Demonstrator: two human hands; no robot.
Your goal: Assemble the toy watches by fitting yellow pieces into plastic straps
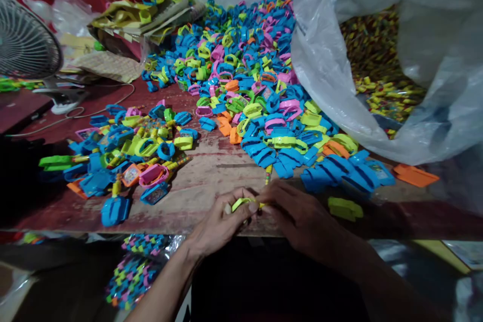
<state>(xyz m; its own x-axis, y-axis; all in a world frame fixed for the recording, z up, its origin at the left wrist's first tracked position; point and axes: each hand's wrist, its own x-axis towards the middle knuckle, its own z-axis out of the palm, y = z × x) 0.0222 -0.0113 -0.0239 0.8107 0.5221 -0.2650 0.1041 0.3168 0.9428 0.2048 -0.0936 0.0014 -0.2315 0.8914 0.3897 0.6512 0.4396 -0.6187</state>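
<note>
Lime-green plastic shows between the fingers of the left hand point(226, 214), and from where I sit that grip is narrow, with the thumb pressed along the small lime piece point(239, 204). I have that piece just above the near edge of the desk point(204, 178), right at the middle of my view. The right hand point(298, 214) comes in close against it, fingers curled downward, with a bit of yellow point(261, 205) showing at the fingertips; its own fingers hide too much for me to tell how firmly that grip closes.

Just beyond the right knuckles I can see a dotted yellow stick point(268, 174). Off to the left I count a loose cluster point(121, 133) of blue, lime, pink and orange pieces, several with yellow sticks among them; a blue piece point(115, 210) lies nearest the edge there. To the right, a second lime piece point(344, 209) lies by itself near a row of blue pieces point(341, 171), with a flat orange piece point(416, 175) farther along. Behind all this I see a big mixed heap point(234, 55), flanked by a fan point(28, 40) and a translucent bag point(320, 50).
</note>
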